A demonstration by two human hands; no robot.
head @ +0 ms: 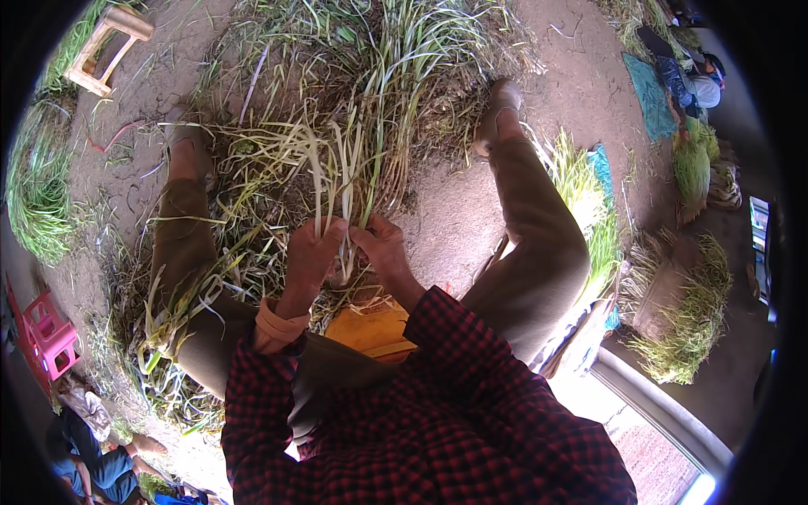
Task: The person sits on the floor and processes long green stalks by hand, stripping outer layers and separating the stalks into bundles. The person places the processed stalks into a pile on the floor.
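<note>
Pale leafy stalks (346,158) stand up from between my two hands, which meet above the yellow seat between my thighs. My left hand (319,246) is closed around several of the whitish stalks. Close beside it, my right hand (382,243) pinches the lower part of a green stalk between thumb and fingers. Below the hands hang pale stalk ends. Just beyond, a heap of long green plants (404,82) with brownish root ends lies on the ground. Loose yellowish leaves (252,158) cover the ground on the left and drape over my left leg.
A wooden stool (129,25) lies at the upper left, a pink plastic stool (50,334) at the lower left. Green bundles (587,221) lie beside my right leg, others (41,183) at far left. One person (701,88) sits at upper right, another (107,467) at lower left.
</note>
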